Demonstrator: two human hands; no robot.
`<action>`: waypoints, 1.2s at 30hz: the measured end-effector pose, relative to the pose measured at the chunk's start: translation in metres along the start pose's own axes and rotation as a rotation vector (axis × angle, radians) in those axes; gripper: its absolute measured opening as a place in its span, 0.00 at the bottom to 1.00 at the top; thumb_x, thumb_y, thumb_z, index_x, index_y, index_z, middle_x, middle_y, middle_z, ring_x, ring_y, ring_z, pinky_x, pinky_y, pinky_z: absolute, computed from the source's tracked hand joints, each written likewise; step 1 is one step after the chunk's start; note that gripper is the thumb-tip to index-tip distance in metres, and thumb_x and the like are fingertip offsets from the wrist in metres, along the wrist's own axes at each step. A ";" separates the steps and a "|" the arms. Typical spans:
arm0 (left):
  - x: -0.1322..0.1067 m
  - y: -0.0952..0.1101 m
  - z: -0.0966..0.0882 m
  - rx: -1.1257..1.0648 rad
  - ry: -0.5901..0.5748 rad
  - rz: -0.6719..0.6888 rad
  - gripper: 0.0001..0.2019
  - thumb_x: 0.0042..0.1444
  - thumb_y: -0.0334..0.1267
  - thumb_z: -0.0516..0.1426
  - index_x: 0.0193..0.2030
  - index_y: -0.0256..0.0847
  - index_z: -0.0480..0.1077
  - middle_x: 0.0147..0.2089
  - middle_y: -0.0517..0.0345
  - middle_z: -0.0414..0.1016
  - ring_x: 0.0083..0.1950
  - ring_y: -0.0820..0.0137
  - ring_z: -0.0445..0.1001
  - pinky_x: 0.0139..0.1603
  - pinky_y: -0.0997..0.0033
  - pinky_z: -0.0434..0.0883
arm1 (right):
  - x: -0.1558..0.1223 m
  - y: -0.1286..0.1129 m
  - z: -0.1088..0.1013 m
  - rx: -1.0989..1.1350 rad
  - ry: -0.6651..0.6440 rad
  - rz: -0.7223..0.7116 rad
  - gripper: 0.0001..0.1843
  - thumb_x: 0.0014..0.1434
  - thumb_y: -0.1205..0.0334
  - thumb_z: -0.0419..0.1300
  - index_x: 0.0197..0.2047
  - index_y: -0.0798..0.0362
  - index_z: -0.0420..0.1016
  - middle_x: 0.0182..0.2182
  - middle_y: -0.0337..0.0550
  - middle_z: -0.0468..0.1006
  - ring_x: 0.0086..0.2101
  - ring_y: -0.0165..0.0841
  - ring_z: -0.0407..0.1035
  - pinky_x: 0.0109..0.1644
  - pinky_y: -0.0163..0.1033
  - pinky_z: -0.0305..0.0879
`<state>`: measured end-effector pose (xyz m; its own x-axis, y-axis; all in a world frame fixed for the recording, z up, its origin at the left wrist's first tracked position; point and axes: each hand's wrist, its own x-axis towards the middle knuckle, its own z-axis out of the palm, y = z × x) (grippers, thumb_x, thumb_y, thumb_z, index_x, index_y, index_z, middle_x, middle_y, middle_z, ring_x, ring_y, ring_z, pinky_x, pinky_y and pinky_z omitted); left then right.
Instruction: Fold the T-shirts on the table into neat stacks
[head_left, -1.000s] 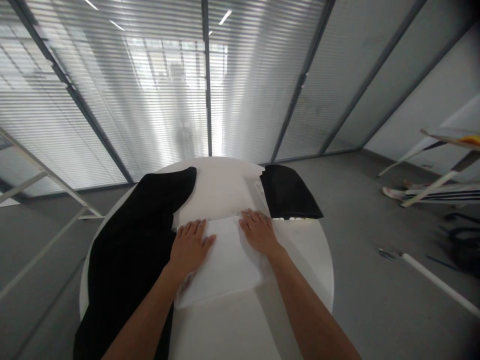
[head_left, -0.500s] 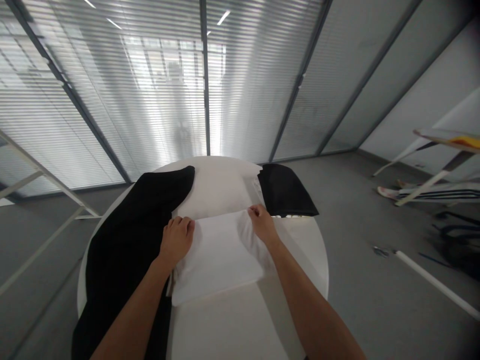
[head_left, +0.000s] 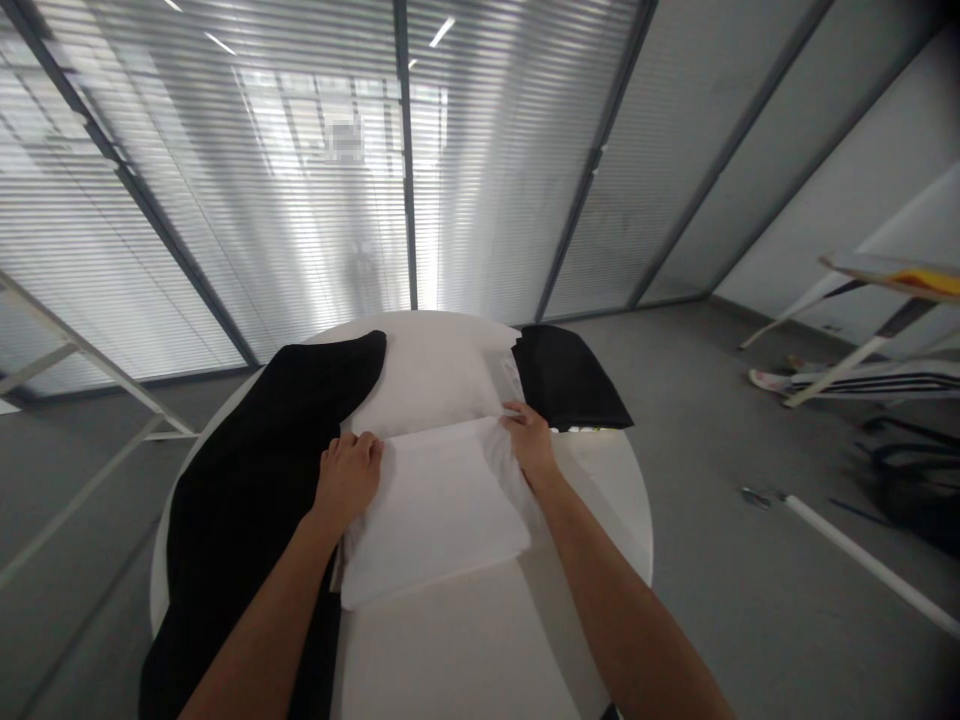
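Note:
A folded white cloth (head_left: 435, 515) lies in front of me on a longer off-white piece (head_left: 442, 645). At the cloth's far left corner rests my left hand (head_left: 350, 480), its fingers curled over the edge. My right hand (head_left: 531, 445) has the far right corner between thumb and fingers, with the index finger reaching a little past the edge. Soft creases run down the cloth beside the right hand. Black fabric (head_left: 255, 480) spreads out left of my left hand. Beyond my right hand sits a folded black stack (head_left: 570, 380).
Everything lies on a round white table (head_left: 637, 510). White metal frame legs (head_left: 97, 365) stand on the left. To the right are another table (head_left: 885, 275), a white pole (head_left: 862, 560) on the floor and dark straps. Blinds cover the glass wall (head_left: 480, 180) ahead.
The right hand's fingers have shifted at the corner, and the index finger is now straighter. The left hand and the cloth stay nearly in place. The whole view has drifted slightly.

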<state>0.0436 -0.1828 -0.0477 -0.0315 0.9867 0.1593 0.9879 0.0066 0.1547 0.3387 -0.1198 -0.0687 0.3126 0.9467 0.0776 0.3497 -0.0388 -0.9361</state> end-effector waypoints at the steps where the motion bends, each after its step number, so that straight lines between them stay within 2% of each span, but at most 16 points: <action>1: 0.001 -0.001 0.001 -0.004 0.007 -0.001 0.18 0.66 0.44 0.43 0.43 0.41 0.72 0.43 0.45 0.72 0.45 0.56 0.70 0.45 0.57 0.66 | 0.000 0.000 0.001 0.068 0.013 0.035 0.22 0.46 0.58 0.60 0.45 0.55 0.80 0.28 0.40 0.79 0.30 0.34 0.70 0.37 0.37 0.62; 4: 0.003 -0.005 0.003 -0.028 0.029 -0.002 0.17 0.65 0.42 0.44 0.41 0.40 0.72 0.42 0.45 0.72 0.45 0.57 0.70 0.47 0.57 0.66 | -0.002 -0.003 0.003 0.256 0.079 0.157 0.18 0.42 0.57 0.61 0.37 0.54 0.82 0.28 0.40 0.80 0.31 0.34 0.70 0.35 0.36 0.62; 6: 0.005 -0.009 0.005 -0.056 0.034 0.009 0.15 0.65 0.42 0.45 0.41 0.39 0.71 0.42 0.45 0.72 0.45 0.58 0.70 0.49 0.57 0.65 | -0.004 -0.009 0.004 0.312 0.111 0.210 0.18 0.41 0.57 0.62 0.36 0.54 0.82 0.29 0.40 0.80 0.32 0.35 0.71 0.36 0.37 0.63; 8: 0.006 -0.012 0.007 -0.084 0.033 0.020 0.14 0.64 0.41 0.45 0.40 0.39 0.71 0.42 0.46 0.72 0.46 0.58 0.69 0.50 0.57 0.65 | -0.007 -0.013 0.003 0.267 0.111 0.207 0.19 0.43 0.56 0.62 0.39 0.54 0.82 0.31 0.41 0.82 0.34 0.36 0.73 0.38 0.38 0.65; 13: 0.005 -0.011 0.007 -0.070 0.054 0.045 0.15 0.65 0.42 0.45 0.40 0.40 0.71 0.43 0.47 0.72 0.48 0.60 0.69 0.53 0.58 0.64 | -0.012 -0.019 -0.002 0.031 0.054 0.093 0.23 0.52 0.57 0.56 0.48 0.57 0.78 0.42 0.47 0.81 0.42 0.39 0.74 0.48 0.40 0.67; 15: 0.003 -0.008 0.005 -0.029 0.077 0.049 0.14 0.64 0.43 0.46 0.40 0.39 0.71 0.43 0.46 0.72 0.48 0.59 0.69 0.53 0.58 0.64 | -0.016 -0.022 -0.004 -0.124 0.060 -0.024 0.23 0.56 0.60 0.53 0.52 0.57 0.76 0.47 0.50 0.79 0.46 0.40 0.72 0.52 0.41 0.66; 19: -0.002 -0.001 0.000 0.032 0.090 0.015 0.14 0.64 0.41 0.46 0.43 0.39 0.71 0.43 0.45 0.72 0.47 0.57 0.69 0.49 0.58 0.66 | -0.032 -0.035 -0.004 -0.575 -0.016 -0.467 0.26 0.61 0.67 0.48 0.61 0.55 0.68 0.62 0.50 0.65 0.61 0.40 0.59 0.64 0.46 0.54; 21: -0.004 0.002 -0.004 0.039 0.093 -0.001 0.15 0.64 0.40 0.46 0.47 0.40 0.71 0.46 0.45 0.72 0.48 0.56 0.69 0.48 0.57 0.66 | -0.042 -0.040 -0.001 -0.679 -0.115 -0.611 0.25 0.65 0.64 0.46 0.64 0.53 0.65 0.64 0.48 0.63 0.64 0.40 0.53 0.67 0.48 0.48; 23: -0.005 0.005 -0.008 0.037 0.110 0.024 0.16 0.63 0.40 0.47 0.52 0.41 0.70 0.49 0.46 0.72 0.52 0.56 0.69 0.53 0.55 0.65 | -0.050 -0.042 0.004 -0.748 -0.231 -0.681 0.25 0.68 0.58 0.45 0.67 0.49 0.60 0.65 0.46 0.62 0.66 0.40 0.48 0.69 0.53 0.41; 26: -0.009 0.011 -0.011 0.023 0.149 0.152 0.19 0.64 0.41 0.47 0.57 0.41 0.68 0.56 0.46 0.70 0.60 0.56 0.65 0.66 0.49 0.54 | -0.053 -0.036 0.008 -0.843 -0.410 -0.670 0.26 0.70 0.50 0.43 0.68 0.45 0.58 0.66 0.45 0.60 0.67 0.43 0.46 0.68 0.61 0.35; 29: -0.015 0.017 -0.009 -0.012 0.088 0.309 0.22 0.66 0.46 0.45 0.63 0.43 0.64 0.64 0.47 0.65 0.69 0.56 0.55 0.70 0.46 0.45 | -0.048 -0.026 0.008 -0.900 -0.474 -0.586 0.27 0.70 0.48 0.40 0.67 0.44 0.59 0.66 0.45 0.60 0.67 0.45 0.47 0.66 0.66 0.36; 31: -0.018 0.020 -0.006 -0.041 -0.008 0.346 0.25 0.66 0.50 0.45 0.66 0.46 0.61 0.67 0.49 0.61 0.70 0.55 0.53 0.69 0.46 0.47 | -0.043 -0.022 0.007 -0.920 -0.461 -0.542 0.28 0.70 0.47 0.38 0.68 0.44 0.58 0.67 0.44 0.58 0.66 0.47 0.47 0.66 0.66 0.37; 33: -0.019 0.020 -0.003 -0.070 -0.093 0.339 0.26 0.66 0.52 0.44 0.67 0.48 0.60 0.68 0.49 0.62 0.69 0.56 0.56 0.68 0.47 0.50 | -0.040 -0.020 0.006 -0.932 -0.454 -0.502 0.28 0.70 0.46 0.39 0.68 0.44 0.58 0.67 0.44 0.58 0.66 0.48 0.48 0.65 0.66 0.40; 36: -0.018 0.016 -0.001 -0.112 -0.128 0.324 0.27 0.66 0.54 0.43 0.66 0.46 0.61 0.66 0.48 0.64 0.67 0.58 0.60 0.67 0.50 0.52 | -0.039 -0.020 0.005 -0.935 -0.444 -0.485 0.26 0.70 0.48 0.41 0.67 0.43 0.60 0.66 0.44 0.60 0.65 0.47 0.50 0.65 0.64 0.42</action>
<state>0.0602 -0.2002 -0.0471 0.3065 0.9471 0.0948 0.9207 -0.3203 0.2230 0.3150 -0.1538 -0.0548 -0.3094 0.9491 0.0586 0.9269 0.3148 -0.2043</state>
